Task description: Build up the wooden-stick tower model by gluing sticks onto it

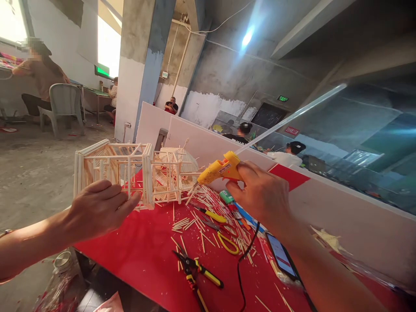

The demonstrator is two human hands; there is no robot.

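The right hand (263,190) is closing around the grip of a yellow glue gun (224,169), with a long clear glue stick (292,117) jutting from its rear, and the nozzle is pointing down beside the narrow end of a stick frame (148,173); whether it is touching, I cannot tell. The left hand (100,203) is grasping the frame's broad end with curled fingers, the fingertips being hidden. That frame is lying on its side at the left end of the red worktop (136,268), apparently overhanging the edge. Working well here is probably calling for a steady left grip, since thin rails may be flexing under pressure, and for setting the nozzle close to a joint, giving small dabs and pausing while each is setting. Keeping fingers clear of the hot tip is mattering too, as is minding the long stick's drag on the wrist. Farther out, loose sticks (183,224) are scattering across the middle, yellow-handled scissors (227,243) are lying among them, and snips (209,275) are resting open towards the near edge. The black cord (238,277) is trailing towards that edge, so slack is worth watching. White panels (208,147) are standing along the far edge.
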